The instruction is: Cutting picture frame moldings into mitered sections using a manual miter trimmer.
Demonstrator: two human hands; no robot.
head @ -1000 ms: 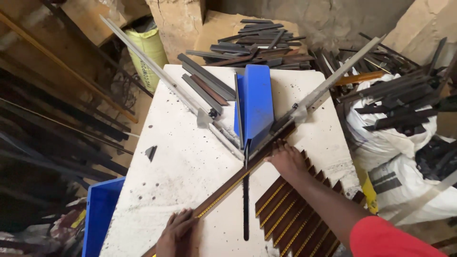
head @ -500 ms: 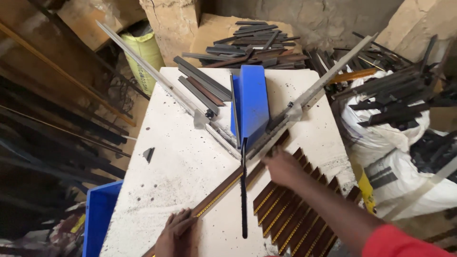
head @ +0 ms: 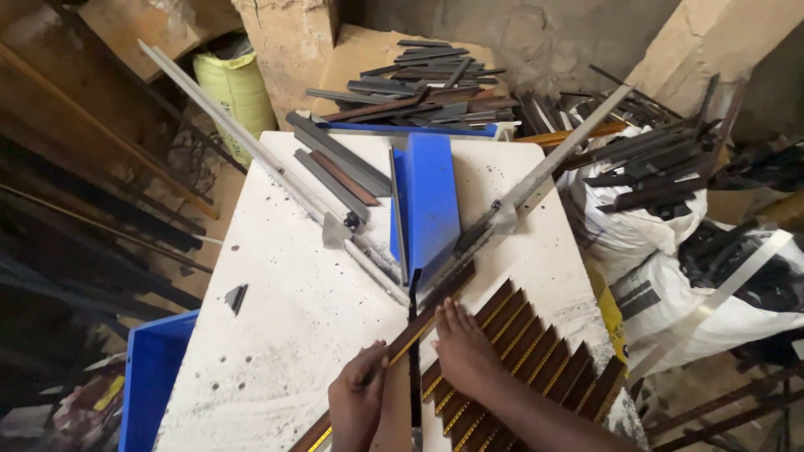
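Strip (head: 402,345), long, brown with a gold edge, is laid diagonally on the white table (head: 285,318), upper end tucked against the blue block (head: 429,205). Left hand (head: 358,406) is closed on the strip's lower part, fingers wrapped over it. Right hand (head: 462,350) is pressed flat, fingers together, on the strip further up, toward the block; the hands are close but not touching. A thin dark bar (head: 413,360) is seen upright between the hands, running down from the block; whether it is touched by either hand can't be told. A row of matching strips (head: 536,351) is stacked right of the block's lower end, under the right wrist. Two grey rails (head: 251,151) (head: 553,167) are angled in a V meeting below the block. Dark offcuts (head: 419,84) are piled behind the block.
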